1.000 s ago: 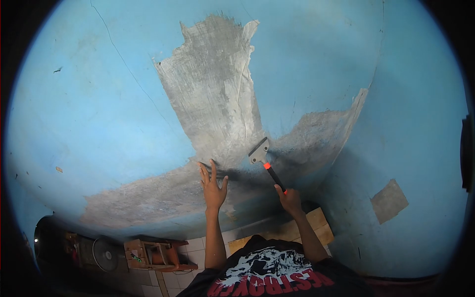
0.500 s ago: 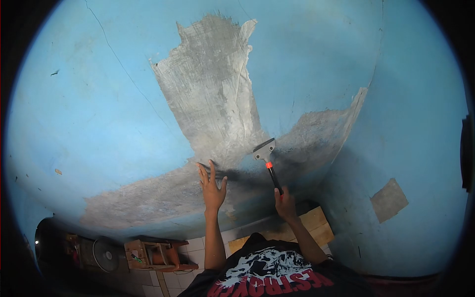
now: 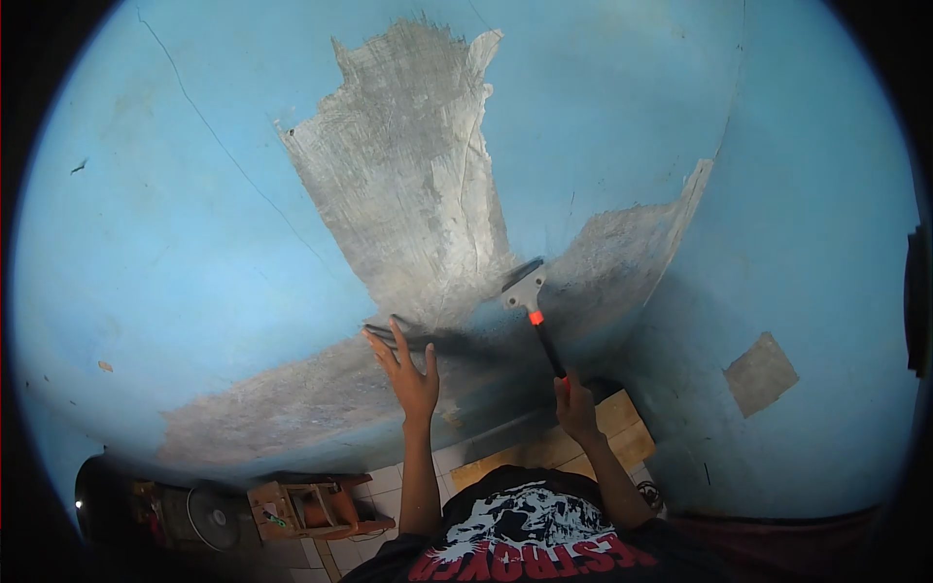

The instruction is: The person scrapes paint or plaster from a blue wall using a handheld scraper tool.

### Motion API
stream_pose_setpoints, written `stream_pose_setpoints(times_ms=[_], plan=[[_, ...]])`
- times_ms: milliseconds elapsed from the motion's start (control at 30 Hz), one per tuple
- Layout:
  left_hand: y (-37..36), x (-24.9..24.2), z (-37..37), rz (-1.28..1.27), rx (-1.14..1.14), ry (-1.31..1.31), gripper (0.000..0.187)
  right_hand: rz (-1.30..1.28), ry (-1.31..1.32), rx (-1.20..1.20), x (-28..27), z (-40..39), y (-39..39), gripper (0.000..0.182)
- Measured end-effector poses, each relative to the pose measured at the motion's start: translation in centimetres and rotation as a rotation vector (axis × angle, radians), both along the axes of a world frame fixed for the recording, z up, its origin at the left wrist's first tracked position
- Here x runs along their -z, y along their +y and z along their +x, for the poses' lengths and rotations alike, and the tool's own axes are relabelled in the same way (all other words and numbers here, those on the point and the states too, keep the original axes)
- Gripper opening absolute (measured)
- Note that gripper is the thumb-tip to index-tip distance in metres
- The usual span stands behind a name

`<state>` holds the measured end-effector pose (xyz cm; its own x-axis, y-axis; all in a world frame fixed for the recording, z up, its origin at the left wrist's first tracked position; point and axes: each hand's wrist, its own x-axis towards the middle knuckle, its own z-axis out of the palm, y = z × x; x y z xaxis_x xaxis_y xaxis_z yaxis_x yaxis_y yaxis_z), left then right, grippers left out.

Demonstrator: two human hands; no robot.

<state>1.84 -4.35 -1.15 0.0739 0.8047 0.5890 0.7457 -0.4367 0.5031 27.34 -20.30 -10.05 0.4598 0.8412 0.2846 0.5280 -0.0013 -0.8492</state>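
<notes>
My right hand (image 3: pixel 577 408) is closed round the black handle of a wall scraper (image 3: pixel 526 289), which has a red-orange collar and a wide grey head. The scraper's blade edge lies at the blue paint beside the bare patch; whether it touches cannot be told for certain. My left hand (image 3: pixel 410 382) is open, fingers spread, close to or against the bare grey patch (image 3: pixel 398 185) on the blue wall (image 3: pixel 214 262). That patch has ragged paint edges and runs upward and out to both sides.
A smaller bare square (image 3: pixel 761 375) shows on the right-hand wall. Low at the left stand a wooden piece of furniture (image 3: pixel 306 507) and a round fan (image 3: pixel 213 518). Yellowish boards (image 3: pixel 622 428) lie on the tiled floor near the wall.
My right hand and the scraper have shifted slightly right, and the head is turned a little. My left hand appears slightly lower and further left. The view has moved a little.
</notes>
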Motion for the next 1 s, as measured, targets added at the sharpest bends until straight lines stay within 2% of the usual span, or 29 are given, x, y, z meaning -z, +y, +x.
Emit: stream_pose_setpoints(times_ms=[67, 133, 400, 567, 667, 1000], plan=[[0.8, -0.5, -0.1, 0.038, -0.017, -0.003, 0.085, -0.113, -0.085, 0.038, 0.5, -0.8, -0.6, 0.039], [1.5, -1.0, 0.0, 0.104, -0.060, 0.023, 0.083, -0.109, -0.080, 0.049, 0.2, -1.2, -0.2, 0.041], [3.0, -0.3, -0.9, 0.093, -0.005, 0.040, 0.085, -0.072, -0.018, 0.054, -4.5, -2.9, 3.7, 0.050], [3.0, -0.2, -0.6, 0.095, 0.008, 0.025, 0.086, -0.182, -0.088, 0.110, -1.2, -3.6, 2.0, 0.053], [3.0, 0.2, -1.0, 0.088, 0.009, 0.023, 0.086, -0.140, -0.013, 0.100, -1.5, -4.0, 2.9, 0.055], [3.5, 0.9, -0.8, 0.073, -0.001, 0.030, 0.085, -0.159, -0.036, 0.164, -1.9, -3.9, 3.7, 0.052]])
